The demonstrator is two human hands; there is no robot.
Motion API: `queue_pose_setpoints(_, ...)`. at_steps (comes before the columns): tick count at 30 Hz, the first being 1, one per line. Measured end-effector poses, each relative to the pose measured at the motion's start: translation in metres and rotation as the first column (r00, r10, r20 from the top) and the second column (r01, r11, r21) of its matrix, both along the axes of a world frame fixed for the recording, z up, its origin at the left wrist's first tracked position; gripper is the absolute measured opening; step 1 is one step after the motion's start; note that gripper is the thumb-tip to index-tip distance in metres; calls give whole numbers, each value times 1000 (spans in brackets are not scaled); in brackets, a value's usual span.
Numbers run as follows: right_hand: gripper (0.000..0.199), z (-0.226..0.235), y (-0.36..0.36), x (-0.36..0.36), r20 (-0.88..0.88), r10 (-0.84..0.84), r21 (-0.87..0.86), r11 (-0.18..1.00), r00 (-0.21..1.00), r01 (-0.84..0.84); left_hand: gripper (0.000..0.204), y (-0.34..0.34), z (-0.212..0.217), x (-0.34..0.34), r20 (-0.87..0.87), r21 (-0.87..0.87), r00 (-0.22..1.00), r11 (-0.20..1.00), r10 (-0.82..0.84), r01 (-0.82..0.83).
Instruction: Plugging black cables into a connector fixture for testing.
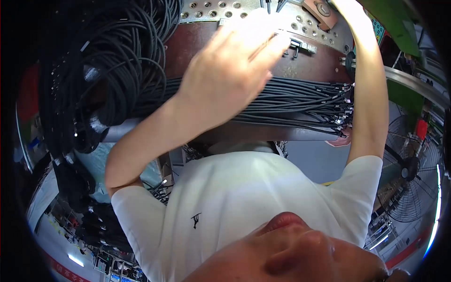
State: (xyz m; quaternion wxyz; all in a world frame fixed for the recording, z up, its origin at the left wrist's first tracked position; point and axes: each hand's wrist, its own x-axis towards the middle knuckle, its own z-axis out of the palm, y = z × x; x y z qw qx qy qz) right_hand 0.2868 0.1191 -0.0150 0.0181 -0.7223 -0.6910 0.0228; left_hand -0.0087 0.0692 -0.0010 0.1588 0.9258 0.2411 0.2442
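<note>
My left hand point(230, 66) reaches over a brown-red work surface point(188, 51) to a pale metal plate point(211, 10) with rows of round holes. Its fingers look drawn together, but strong glare washes out the tips and whatever lies between them. Thin dark leads point(281, 5) stand just beyond the fingertips. A small metal fixture with black pins point(303, 45) sits to the right of them. My right hand point(346, 6) is at the upper edge beside a brown block with a round metal fitting point(323, 9); its fingers are cut off by the frame.
Black cables point(300, 101) with metal ends lie along the near side of the bench, below my left wrist. A large coiled bundle of black cables point(136, 56) hangs at the left. A black fan point(406, 171) stands at the right, near a curved metal rail point(413, 84).
</note>
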Motion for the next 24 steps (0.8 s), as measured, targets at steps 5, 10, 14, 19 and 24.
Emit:
queue_pose_setpoints(5,34,1,-111,2,-257,245,444,889,935,-111,42,-56,3,-83,73,-839,942,490,-327,235)
queue_pose_setpoints(10,31,-77,-300,72,-657,-475,419,416,586,807,23,-137,-93,-147,-590,-501,772,643,236,-579)
queue_pose_setpoints(14,53,-183,-394,21,-406,-310,-8,942,860,336,18,-135,-153,-178,-805,-251,574,792,148,-557)
queue_pose_setpoints(19,31,-206,-360,-13,-500,-358,77,889,789,452,18,-122,-136,-162,-709,-216,657,808,256,-549)
queue_pose_setpoints(24,32,-200,-352,-11,-511,-326,87,901,795,425,19,-136,-174,-183,-795,-87,564,877,224,-472)
